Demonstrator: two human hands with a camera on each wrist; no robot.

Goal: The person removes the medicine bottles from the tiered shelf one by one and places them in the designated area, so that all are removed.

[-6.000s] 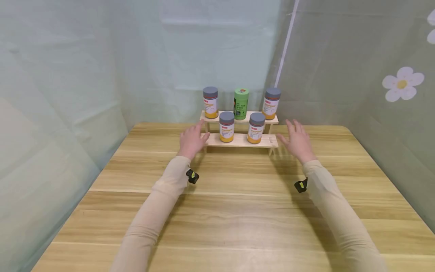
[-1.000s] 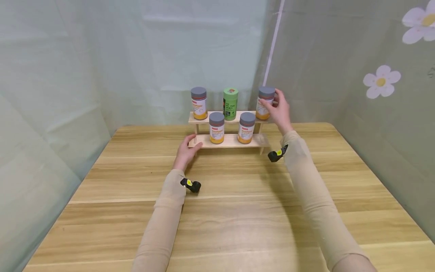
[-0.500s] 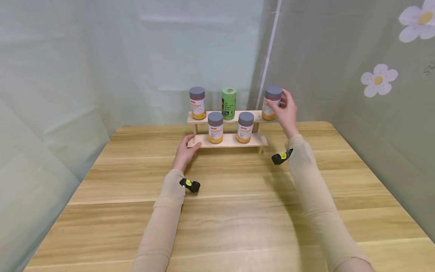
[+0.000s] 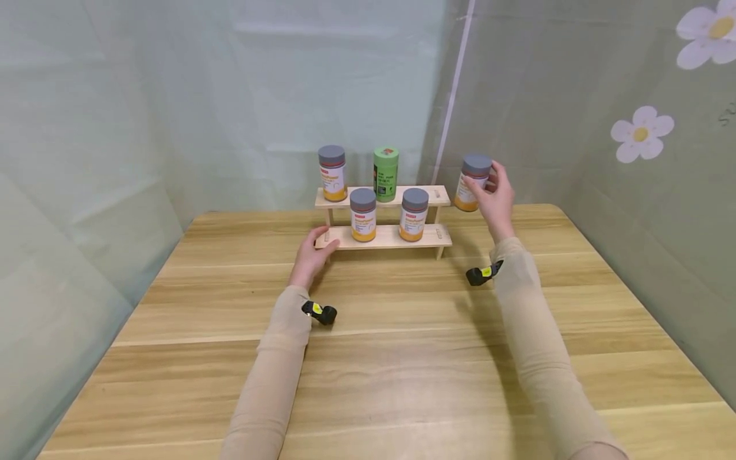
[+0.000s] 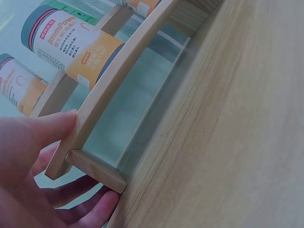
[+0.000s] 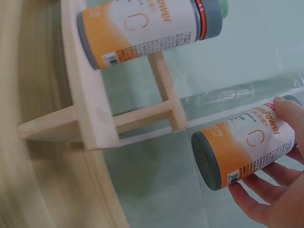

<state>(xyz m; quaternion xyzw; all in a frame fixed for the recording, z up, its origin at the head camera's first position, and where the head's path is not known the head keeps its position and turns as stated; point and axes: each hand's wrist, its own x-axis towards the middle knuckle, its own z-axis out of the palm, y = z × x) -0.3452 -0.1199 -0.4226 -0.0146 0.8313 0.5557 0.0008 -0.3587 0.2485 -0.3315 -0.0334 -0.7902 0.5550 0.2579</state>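
Resting on a wooden table (image 4: 402, 358), a two-tier rack (image 4: 386, 236) now carries three orange-labelled jars and one green jar (image 4: 386, 165). The left hand (image 4: 311, 254) clasps its corner. The right wrist view shows the fourth orange jar (image 6: 247, 145) lifted clear since earlier, the right hand (image 4: 498, 198) gripping it.

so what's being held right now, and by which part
The right hand holds a grey-lidded orange-label bottle by its side, off the rack. The left hand grips the wooden rack at its lower left end.
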